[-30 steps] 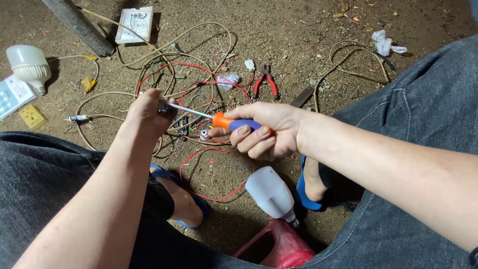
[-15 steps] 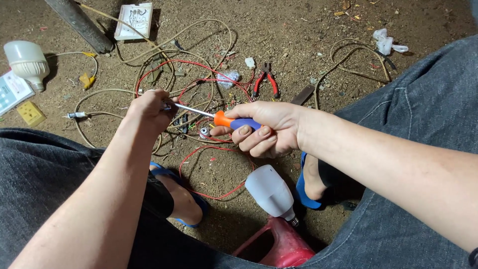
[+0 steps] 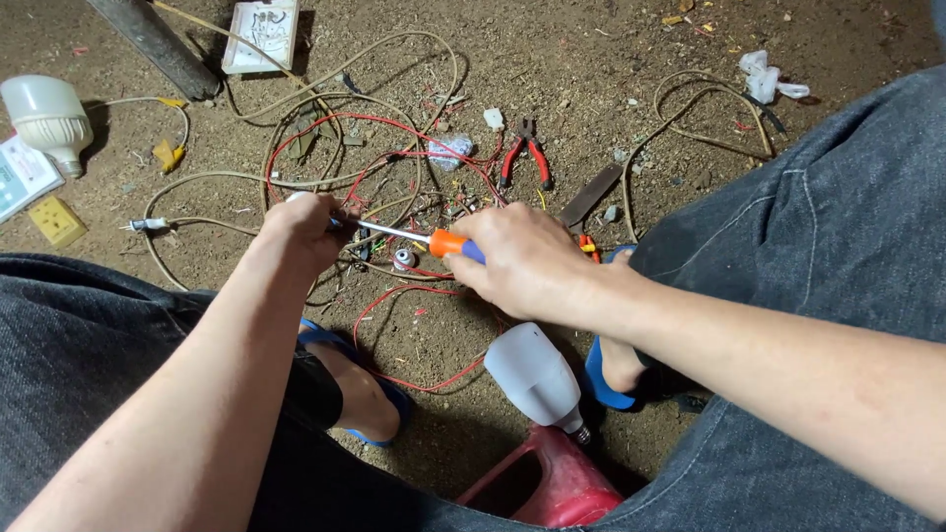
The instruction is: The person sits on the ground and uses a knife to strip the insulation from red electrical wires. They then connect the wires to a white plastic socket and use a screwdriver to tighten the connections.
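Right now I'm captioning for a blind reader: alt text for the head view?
The right hand drives an orange-handled metal screwdriver toward something small pinched in the left hand, above tangled red and beige wires on dirt.

Flat box at 9 o'clock, far left edge: white w/ teal-green print, rectangular, cut off by frame, lying on dirt just below a white bulb. White rectangular card pkg at 11 o'clock, top edge, w/ dark printed lines. No screens or signs.
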